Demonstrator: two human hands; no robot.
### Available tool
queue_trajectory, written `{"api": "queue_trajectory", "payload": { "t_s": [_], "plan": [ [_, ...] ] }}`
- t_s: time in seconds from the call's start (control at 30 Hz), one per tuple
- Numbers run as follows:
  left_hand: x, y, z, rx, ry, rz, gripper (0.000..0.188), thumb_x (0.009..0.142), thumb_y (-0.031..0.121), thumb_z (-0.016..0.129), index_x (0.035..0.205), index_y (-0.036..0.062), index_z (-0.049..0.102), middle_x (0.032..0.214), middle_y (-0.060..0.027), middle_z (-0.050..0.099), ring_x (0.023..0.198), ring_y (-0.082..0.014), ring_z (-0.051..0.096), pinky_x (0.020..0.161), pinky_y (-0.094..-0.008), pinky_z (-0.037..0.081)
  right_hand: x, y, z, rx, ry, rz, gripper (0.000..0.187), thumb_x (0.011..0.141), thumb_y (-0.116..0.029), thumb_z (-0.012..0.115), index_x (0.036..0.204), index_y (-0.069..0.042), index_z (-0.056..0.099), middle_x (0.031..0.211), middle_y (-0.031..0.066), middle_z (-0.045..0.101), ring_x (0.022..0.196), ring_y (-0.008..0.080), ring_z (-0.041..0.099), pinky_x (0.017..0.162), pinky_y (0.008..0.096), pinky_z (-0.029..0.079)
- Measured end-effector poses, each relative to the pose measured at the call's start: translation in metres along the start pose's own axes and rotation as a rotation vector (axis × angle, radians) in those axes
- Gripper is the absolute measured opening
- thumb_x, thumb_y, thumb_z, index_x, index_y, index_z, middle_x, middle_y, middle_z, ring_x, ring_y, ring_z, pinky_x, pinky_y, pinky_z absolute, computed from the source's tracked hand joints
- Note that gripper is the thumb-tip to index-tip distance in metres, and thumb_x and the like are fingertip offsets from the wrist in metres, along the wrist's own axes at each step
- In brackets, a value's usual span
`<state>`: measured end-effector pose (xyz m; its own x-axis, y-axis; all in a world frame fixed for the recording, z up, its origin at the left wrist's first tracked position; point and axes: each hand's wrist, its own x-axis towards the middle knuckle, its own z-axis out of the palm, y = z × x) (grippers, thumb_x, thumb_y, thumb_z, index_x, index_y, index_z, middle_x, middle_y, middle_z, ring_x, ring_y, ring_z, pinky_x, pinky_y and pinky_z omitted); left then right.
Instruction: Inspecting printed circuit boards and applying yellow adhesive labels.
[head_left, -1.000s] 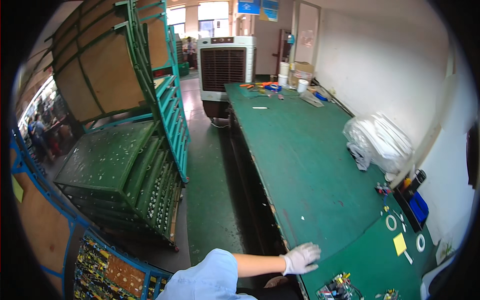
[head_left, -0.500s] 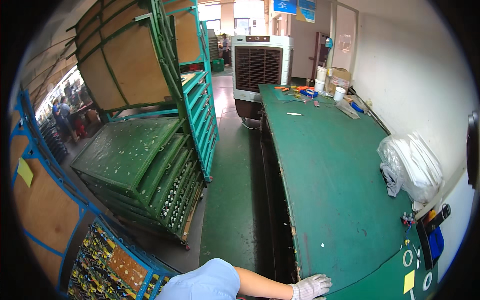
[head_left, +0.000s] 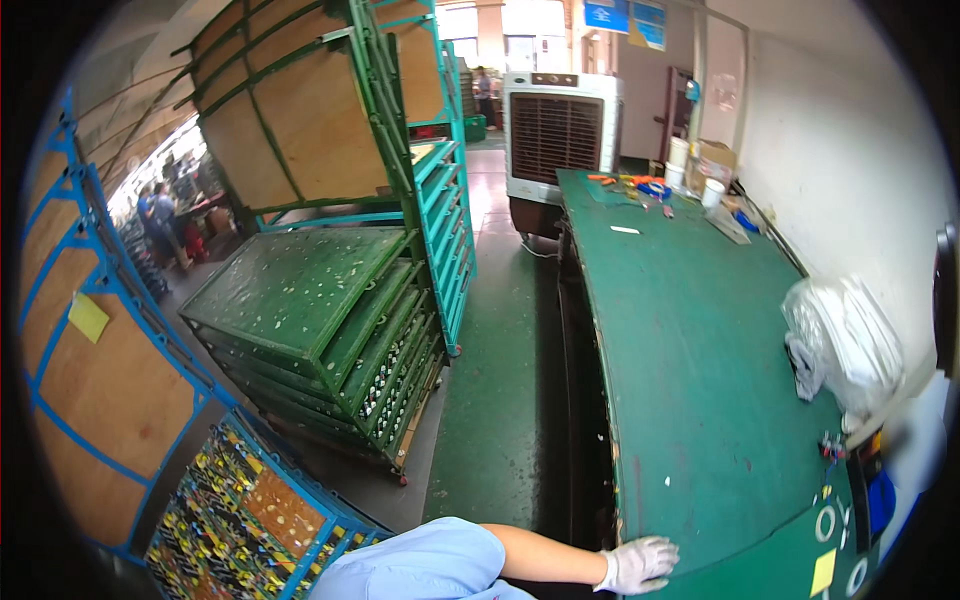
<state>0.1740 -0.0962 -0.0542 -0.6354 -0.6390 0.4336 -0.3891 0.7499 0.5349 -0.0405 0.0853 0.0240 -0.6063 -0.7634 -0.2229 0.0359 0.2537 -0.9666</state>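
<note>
My left hand [head_left: 640, 565], in a white knit glove, rests palm down on the green table [head_left: 700, 370] near its front edge. Its fingers are stretched out and it holds nothing. A light blue sleeve [head_left: 420, 565] covers the upper arm; the forearm is bare. To the right of the hand, a yellow paper slip [head_left: 823, 572] lies beside a white tape roll [head_left: 825, 523] and another white ring [head_left: 857, 576]. My right hand does not show.
A plastic bag of white sheets [head_left: 845, 335] leans on the wall. Tools and tubs [head_left: 714, 192] stand at the table's far end, near an air cooler [head_left: 560, 135]. Left of the aisle are a green tray rack [head_left: 300, 290] and a blue-framed cart [head_left: 110, 395] holding small parts.
The view has turned a little left, so the scene sits further right. My left hand stays flat on the table. A blurred patch now shows at the right by the wall.
</note>
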Motion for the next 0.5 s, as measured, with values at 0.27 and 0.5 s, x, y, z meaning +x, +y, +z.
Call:
{"api": "queue_trajectory", "payload": {
  "t_s": [0.27, 0.5],
  "plan": [
    [0.013, 0.006, -0.022, -0.054, 0.006, -0.007, 0.014, 0.087, 0.018, 0.06, 0.094, 0.0062, 0.062, 0.091, -0.0132, 0.062, 0.085, -0.0322, 0.061, 0.076, -0.0422, 0.051, -0.077, 0.012, 0.033, 0.235, 0.134, 0.021, 0.028, 0.095, -0.021, 0.056, 0.117, -0.006, 0.063, 0.113, 0.0173, 0.066, 0.1, 0.0226, 0.063, 0.084, 0.0303, 0.049],
    [-0.027, 0.057, -0.009, -0.522, 0.029, -0.29, 0.022, 0.097, 0.013, 0.055, 0.115, 0.0028, 0.064, 0.119, -0.0161, 0.066, 0.111, -0.0292, 0.063, 0.093, -0.0366, 0.05, -0.104, 0.058, 0.003, 0.39, 0.005, -0.058, 0.061, 0.093, -0.004, 0.058, 0.146, 0.002, 0.028, 0.139, 0.0164, 0.042, 0.125, 0.0209, 0.045, 0.098, 0.0312, 0.042]
  ]
}}
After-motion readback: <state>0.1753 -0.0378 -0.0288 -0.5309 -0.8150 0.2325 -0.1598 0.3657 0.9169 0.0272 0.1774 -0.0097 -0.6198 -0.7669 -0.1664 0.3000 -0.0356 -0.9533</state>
